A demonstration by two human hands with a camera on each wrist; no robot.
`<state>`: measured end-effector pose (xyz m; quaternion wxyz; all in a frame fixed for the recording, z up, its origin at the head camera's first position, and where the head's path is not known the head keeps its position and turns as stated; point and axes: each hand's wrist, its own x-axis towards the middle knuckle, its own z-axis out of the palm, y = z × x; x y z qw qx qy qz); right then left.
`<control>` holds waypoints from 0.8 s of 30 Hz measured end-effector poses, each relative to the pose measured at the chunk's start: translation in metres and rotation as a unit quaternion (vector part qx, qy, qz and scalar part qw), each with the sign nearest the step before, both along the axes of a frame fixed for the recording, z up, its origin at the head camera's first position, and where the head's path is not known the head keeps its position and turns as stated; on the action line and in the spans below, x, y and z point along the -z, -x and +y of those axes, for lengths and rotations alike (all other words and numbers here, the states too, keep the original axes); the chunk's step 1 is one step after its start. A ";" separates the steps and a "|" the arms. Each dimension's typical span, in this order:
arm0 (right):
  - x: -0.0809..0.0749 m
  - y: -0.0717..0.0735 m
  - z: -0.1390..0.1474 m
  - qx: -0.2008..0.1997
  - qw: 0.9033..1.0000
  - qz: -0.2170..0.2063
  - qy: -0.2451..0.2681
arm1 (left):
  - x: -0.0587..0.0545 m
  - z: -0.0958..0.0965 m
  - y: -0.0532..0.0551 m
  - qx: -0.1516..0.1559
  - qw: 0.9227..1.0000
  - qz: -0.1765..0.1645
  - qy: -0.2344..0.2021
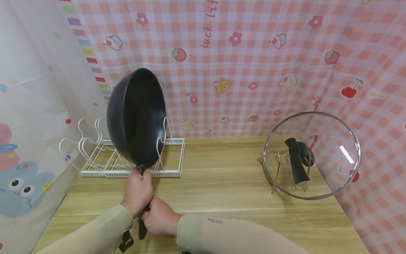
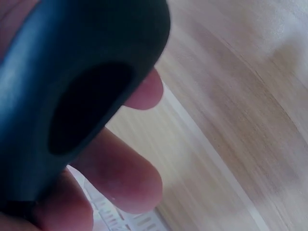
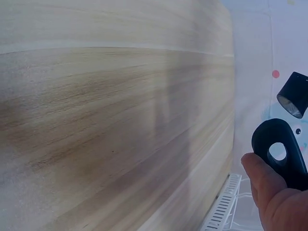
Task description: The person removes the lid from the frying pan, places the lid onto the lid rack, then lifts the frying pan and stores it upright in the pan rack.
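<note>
A deep black wok (image 1: 136,116) stands on edge, tilted, over a white wire rack (image 1: 183,155), its open side facing right. White prongs of the rack rise in front of the wok's right side. My left hand (image 1: 137,192) grips the handle close to the pan. Just below it, my right hand (image 1: 160,217) holds the same handle nearer its end. The black handle end (image 3: 267,137), with a hanging hole, sticks out past the right thumb in the right wrist view. Up close in the left wrist view, left fingers (image 2: 125,175) curl round the dark handle (image 2: 86,67).
A glass lid (image 1: 333,144) with a steel rim and a black handle (image 1: 298,162) leans in a small wire stand (image 1: 277,173) at the right. Everything stands on a wood-grain table (image 1: 222,176). Checked pink cloth (image 1: 203,81) hangs behind, whitish cloth (image 1: 38,70) at the left.
</note>
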<state>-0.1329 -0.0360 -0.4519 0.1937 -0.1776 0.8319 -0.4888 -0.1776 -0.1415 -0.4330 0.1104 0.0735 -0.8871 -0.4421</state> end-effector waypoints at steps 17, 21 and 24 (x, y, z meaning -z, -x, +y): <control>0.015 0.003 0.001 -0.002 1.000 -0.022 -0.010 | 0.015 0.004 0.003 0.002 1.000 0.007 -0.002; 0.016 0.003 0.001 -0.004 1.000 -0.023 -0.017 | 0.017 0.004 0.003 0.007 1.000 -0.001 -0.011; 0.018 0.004 0.001 -0.008 1.000 -0.021 -0.019 | 0.018 0.004 0.004 0.010 1.000 -0.007 -0.014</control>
